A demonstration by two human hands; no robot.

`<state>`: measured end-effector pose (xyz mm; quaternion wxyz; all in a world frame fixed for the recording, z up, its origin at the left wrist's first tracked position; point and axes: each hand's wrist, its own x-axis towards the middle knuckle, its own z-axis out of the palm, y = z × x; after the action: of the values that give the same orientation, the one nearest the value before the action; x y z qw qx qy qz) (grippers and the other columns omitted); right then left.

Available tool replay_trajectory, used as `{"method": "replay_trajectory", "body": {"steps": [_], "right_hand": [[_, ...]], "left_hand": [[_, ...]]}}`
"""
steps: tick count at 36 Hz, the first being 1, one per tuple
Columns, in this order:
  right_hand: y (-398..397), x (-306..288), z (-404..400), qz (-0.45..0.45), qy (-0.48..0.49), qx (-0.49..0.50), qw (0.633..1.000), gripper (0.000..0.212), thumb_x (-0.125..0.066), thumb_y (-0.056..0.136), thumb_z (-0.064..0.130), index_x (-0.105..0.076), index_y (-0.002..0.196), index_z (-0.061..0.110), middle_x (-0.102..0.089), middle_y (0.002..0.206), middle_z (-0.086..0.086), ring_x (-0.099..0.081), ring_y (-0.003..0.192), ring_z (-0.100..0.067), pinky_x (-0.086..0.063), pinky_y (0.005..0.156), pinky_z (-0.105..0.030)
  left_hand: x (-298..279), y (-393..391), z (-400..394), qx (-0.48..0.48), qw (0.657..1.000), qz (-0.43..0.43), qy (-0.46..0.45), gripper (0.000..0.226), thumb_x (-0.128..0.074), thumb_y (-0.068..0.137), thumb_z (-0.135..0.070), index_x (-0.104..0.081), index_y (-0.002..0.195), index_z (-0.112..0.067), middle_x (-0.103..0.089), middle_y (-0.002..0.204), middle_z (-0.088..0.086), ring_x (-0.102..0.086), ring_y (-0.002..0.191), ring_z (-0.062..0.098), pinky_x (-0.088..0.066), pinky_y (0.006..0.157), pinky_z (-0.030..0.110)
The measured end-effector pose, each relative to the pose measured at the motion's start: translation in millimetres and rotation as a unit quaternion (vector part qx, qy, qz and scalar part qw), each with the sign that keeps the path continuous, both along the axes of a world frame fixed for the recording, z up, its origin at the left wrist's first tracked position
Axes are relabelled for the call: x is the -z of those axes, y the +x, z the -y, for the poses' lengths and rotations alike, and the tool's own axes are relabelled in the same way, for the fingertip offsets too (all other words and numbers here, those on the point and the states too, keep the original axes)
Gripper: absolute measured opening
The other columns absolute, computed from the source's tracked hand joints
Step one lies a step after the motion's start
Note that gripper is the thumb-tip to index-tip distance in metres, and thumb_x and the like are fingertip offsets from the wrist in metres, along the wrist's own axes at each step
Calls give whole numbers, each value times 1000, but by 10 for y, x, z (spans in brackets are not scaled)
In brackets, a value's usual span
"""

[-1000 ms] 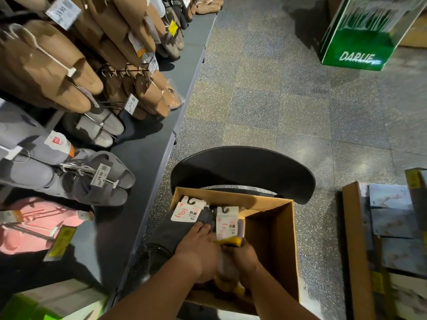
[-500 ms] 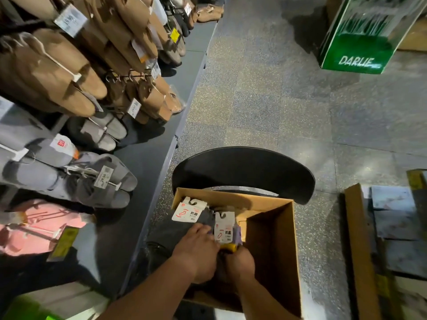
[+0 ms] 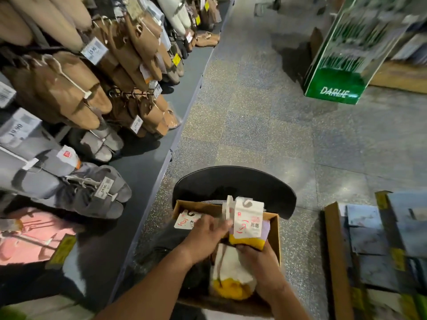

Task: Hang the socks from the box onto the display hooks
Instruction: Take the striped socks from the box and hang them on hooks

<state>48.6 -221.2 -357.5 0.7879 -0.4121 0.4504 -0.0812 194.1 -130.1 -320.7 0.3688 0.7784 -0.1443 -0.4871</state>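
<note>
I see the cardboard box sitting on a black chair, whose curved backrest rises just past the box's far rim. The box's left side lies near the edge of the grey display shelf, leaving only a narrow strip of speckled floor between them. To the right there is a wider strip of floor before a stack of flat panels with a wooden edge. Ahead, the aisle is open up to a green Darlie carton standing well apart.

My right hand is inside the box by its right wall, fingers curled round a bundle of socks with yellow and lilac bands; the white header cards with hook cutouts stand upright above the far rim. A white and yellow sock bundle lies under my right wrist. My left hand is at the bundle's left side, fingers loosely spread and reaching to the cards; motion blur stops me telling whether they pinch one. Beside it lie dark grey socks with another header card.

On the shelf, brown slippers, grey slippers and pink ones hang tagged.
</note>
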Motion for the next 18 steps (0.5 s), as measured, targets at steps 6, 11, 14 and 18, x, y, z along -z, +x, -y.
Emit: {"method": "replay_trajectory", "body": {"steps": [6, 11, 14, 18], "right_hand": [[180, -948, 47, 10, -103, -62, 993, 37, -67, 83, -5, -67, 114, 14, -77, 91, 0, -74, 76, -11, -54, 58, -19], [431, -1563, 66, 58, -156, -182, 969, 49, -72, 81, -6, -61, 123, 17, -75, 110, -1, -71, 103, -18, -57, 79, -26], [651, -1935, -46, 93, -184, -263, 942, 70, -84, 70, 15, -54, 134, 17, -71, 120, -1, -66, 114, -19, -53, 99, -39], [851, -2431, -357, 149, -178, -351, 907, 64, -77, 78, -1, -51, 135, 17, -71, 121, -8, -67, 113, -24, -54, 96, -39]], "left_hand": [[-649, -179, -63, -149, 982, -67, -98, 47, -79, 82, -46, -48, 112, -29, -62, 119, -10, -57, 112, 7, -46, 100, 33], [-1069, -273, -267, -188, 964, -53, -179, 39, -74, 86, -41, -60, 116, -21, -71, 115, -3, -69, 102, 6, -54, 83, 19], [-1517, -293, -381, -251, 943, 33, -217, 30, -70, 87, -35, -63, 115, -29, -71, 122, -5, -67, 106, -2, -48, 83, 9], [-2057, -306, -759, -324, 912, 81, -238, 20, -64, 95, -32, -62, 115, -29, -74, 108, -12, -68, 94, -7, -50, 78, 9]]}}
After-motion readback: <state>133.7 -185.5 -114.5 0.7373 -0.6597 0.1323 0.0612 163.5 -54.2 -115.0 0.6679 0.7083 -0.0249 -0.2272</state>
